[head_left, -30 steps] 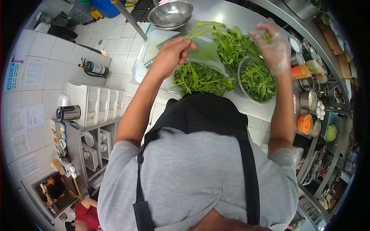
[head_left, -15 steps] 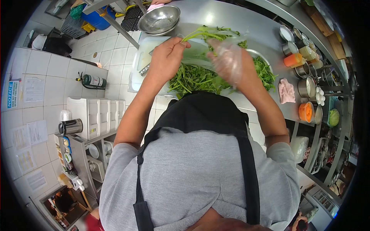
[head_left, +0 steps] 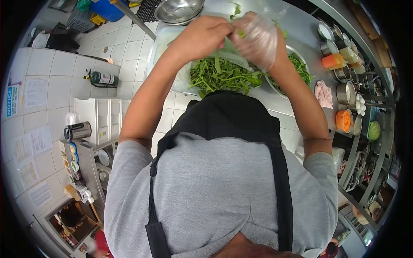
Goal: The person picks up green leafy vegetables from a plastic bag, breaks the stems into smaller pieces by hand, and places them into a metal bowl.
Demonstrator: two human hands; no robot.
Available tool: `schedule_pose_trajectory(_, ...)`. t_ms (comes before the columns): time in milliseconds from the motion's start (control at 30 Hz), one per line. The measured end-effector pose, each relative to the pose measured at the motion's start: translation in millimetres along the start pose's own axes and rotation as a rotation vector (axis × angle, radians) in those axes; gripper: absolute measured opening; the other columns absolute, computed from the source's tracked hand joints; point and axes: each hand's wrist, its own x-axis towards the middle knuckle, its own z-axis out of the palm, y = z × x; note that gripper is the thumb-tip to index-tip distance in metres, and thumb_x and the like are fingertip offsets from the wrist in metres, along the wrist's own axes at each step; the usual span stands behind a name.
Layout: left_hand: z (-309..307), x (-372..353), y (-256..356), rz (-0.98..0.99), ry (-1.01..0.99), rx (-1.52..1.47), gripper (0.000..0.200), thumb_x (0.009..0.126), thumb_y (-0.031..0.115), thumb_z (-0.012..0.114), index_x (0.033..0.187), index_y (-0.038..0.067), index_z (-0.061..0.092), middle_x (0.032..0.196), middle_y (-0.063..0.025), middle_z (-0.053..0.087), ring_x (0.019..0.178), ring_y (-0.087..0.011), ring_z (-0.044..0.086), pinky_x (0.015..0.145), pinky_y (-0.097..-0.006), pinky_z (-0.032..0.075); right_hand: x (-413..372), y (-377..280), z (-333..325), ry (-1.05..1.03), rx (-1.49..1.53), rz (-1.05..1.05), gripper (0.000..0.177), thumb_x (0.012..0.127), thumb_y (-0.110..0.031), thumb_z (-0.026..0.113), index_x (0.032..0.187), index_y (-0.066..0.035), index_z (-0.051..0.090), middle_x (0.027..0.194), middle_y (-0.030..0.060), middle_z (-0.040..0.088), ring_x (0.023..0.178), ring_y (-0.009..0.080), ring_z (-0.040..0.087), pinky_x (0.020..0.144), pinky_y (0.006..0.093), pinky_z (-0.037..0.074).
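My left hand (head_left: 208, 38) is bare and closed, its fingertips pinched together against my right hand over the white cutting board (head_left: 161, 51). My right hand (head_left: 259, 42) wears a clear plastic glove, its fingers curled around leafy greens (head_left: 241, 33). Bits of leaf stick out above and beside the glove. What the left fingertips pinch is mostly hidden; a green stem seems to run between the two hands. A heap of leafy greens (head_left: 223, 76) lies on the board below my hands. To the right, a metal bowl (head_left: 275, 87) holds more greens, partly covered by my right forearm.
Stacked metal bowls (head_left: 178, 12) stand at the far left of the steel table. A pink cloth (head_left: 323, 93) lies to the right, near sauce bottles (head_left: 332, 61), small metal pots and a tub of orange pieces (head_left: 343, 121). A shelf rail runs along the right side.
My hands have come together and moved up and away from my body. The long bunch of greens stretched between them is now mostly hidden. The bowl at right shows more.
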Motion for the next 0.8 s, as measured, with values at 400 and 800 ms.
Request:
schedule_pose_trajectory(400,20,-33,-90,0.119,-0.031,0.377,0.040,0.106,0.040,0.059,0.118,0.006,0.075,0.113,-0.0183,0.074,0.106,-0.0336,0.071,0.096,-0.0434,0.056,-153,123,-60,0.296,1.232,1.066,0.033,0.104,-0.017,0.066,0.130,0.003,0.065,0.113,0.0108,0.071,0.092,0.0185,0.067,0.085,0.0333,0.054)
schedule_pose_trajectory(800,69,-100,-134,-0.344,0.172,-0.110,0.037,0.099,0.031,0.077,0.077,0.003,0.069,0.066,-0.0056,0.068,0.066,-0.0114,0.066,0.061,-0.0299,0.049,-133,37,-4,-0.142,0.759,1.033,0.025,0.099,-0.029,0.079,0.121,-0.016,0.077,0.093,0.0050,0.069,0.080,0.0121,0.062,0.068,0.0300,0.050)
